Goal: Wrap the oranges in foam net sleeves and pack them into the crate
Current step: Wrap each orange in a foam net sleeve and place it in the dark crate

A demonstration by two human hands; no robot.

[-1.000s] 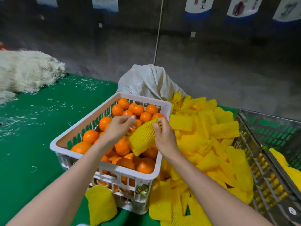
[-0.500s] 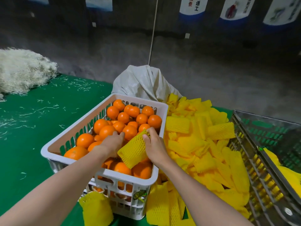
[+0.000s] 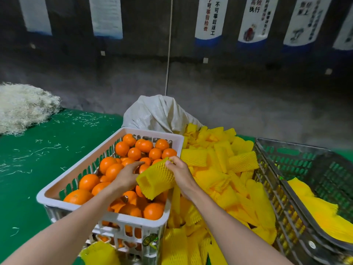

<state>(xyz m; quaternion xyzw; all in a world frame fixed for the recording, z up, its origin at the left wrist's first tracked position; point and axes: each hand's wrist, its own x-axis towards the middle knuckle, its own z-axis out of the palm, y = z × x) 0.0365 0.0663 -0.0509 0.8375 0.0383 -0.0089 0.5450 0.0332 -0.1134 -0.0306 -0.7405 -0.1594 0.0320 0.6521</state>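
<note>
A white slatted crate (image 3: 57, 200) full of bare oranges (image 3: 107, 163) stands on the green table. My right hand (image 3: 182, 177) is closed on the far end of a yellow foam net sleeve (image 3: 155, 181), which lies tilted over the crate's right side with its open end facing me. My left hand (image 3: 127, 177) is palm down on the oranges just left of the sleeve, fingers stretched over one orange and not touching the sleeve. I cannot see any grip on that fruit. A heap of loose yellow sleeves (image 3: 219, 169) lies right of the crate.
A dark slatted crate (image 3: 271, 197) at the right holds yellow netting (image 3: 313, 209). A white woven sack (image 3: 158, 113) sits behind the orange crate. Pale shredded fibre (image 3: 23, 106) is piled at the far left of the green table (image 3: 47, 150), with strands scattered about.
My left hand has let go of the sleeve's edge and dropped onto the oranges. My right hand still holds the sleeve, now lower and nearer the crate's right rim.
</note>
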